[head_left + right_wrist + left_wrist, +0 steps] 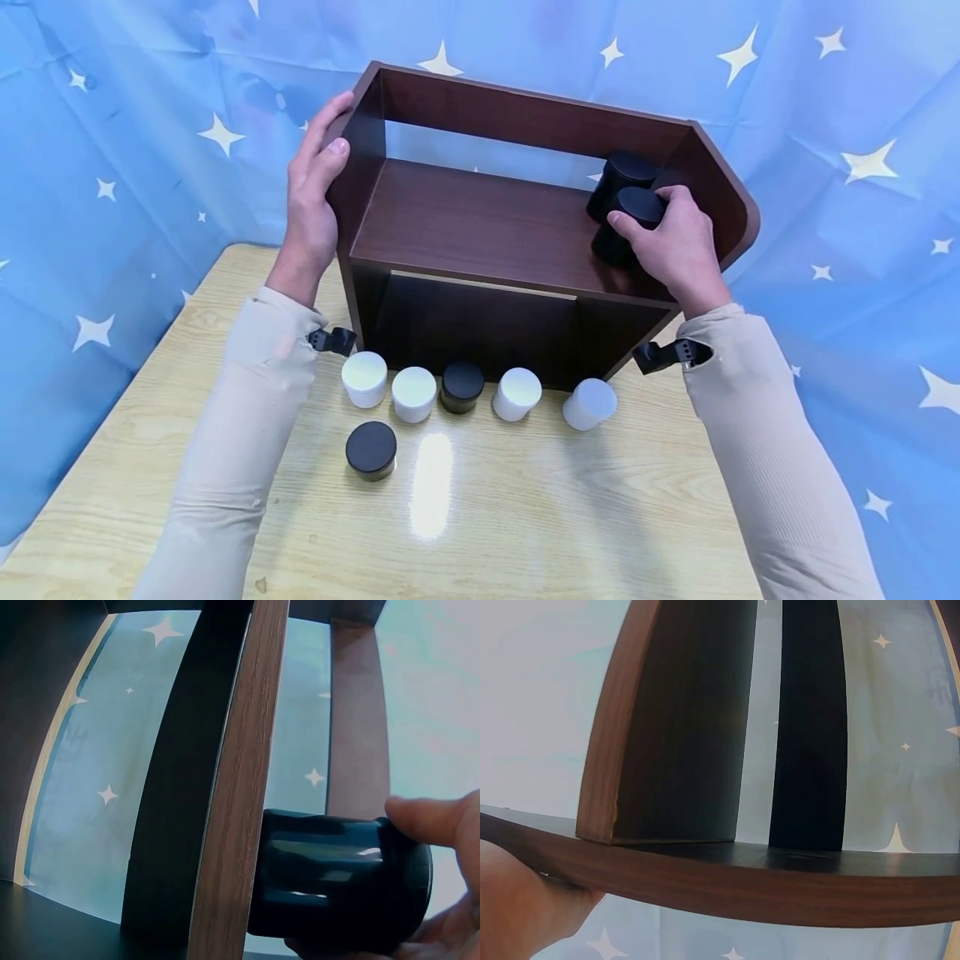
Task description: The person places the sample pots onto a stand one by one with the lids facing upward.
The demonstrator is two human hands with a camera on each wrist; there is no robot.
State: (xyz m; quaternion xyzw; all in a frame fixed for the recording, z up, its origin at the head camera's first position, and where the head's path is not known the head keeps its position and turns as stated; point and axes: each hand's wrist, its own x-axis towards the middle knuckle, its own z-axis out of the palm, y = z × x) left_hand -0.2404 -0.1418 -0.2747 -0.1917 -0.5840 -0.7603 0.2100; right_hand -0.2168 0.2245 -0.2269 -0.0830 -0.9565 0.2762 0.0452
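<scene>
At the dark shelf (472,218), a held jar (639,206)

A blue starred cloth (525,33) hangs behind the shelf; the pale wood table (517,542) spreads beneath and before it. My left hand (311,196) rests along the shelf's left side, fingers extended. My right hand (678,242) has its fingers grasping the held jar, black, at the right end of the shelf's upper board, just before a rear jar (619,171), also black. In front of the shelf's foot stand four white jars (414,396) flanking a middle black jar (461,390); farther out, towards its left, a nearer black jar (371,452).
</scene>
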